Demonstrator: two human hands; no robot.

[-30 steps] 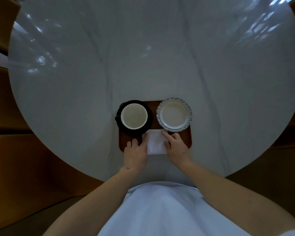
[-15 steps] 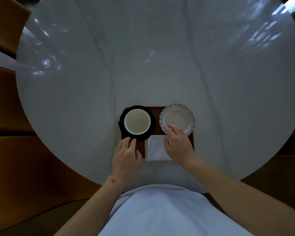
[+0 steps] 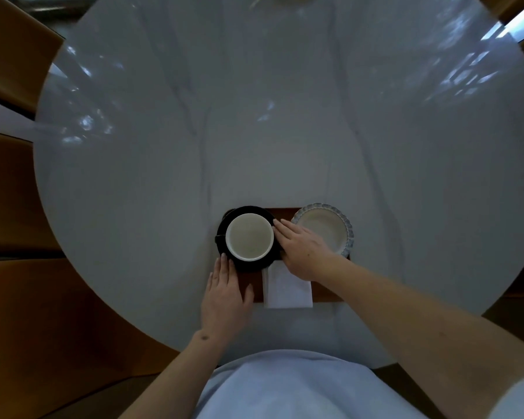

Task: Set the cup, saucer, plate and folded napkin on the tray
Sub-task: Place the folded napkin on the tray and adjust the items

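Nearest, the folded napkin (image 3: pixel 286 287) overhangs the wooden tray (image 3: pixel 327 293). Left hand (image 3: pixel 224 293) and right hand (image 3: pixel 303 252) rest open-fingered against the black saucer (image 3: pixel 248 264) under the white cup (image 3: pixel 250 236); nudge it gently, keeping clear of the scalloped plate (image 3: pixel 330 229) beyond.

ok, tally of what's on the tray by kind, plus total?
cup: 1
saucer: 1
plate: 1
napkin: 1
Total: 4, all on the tray
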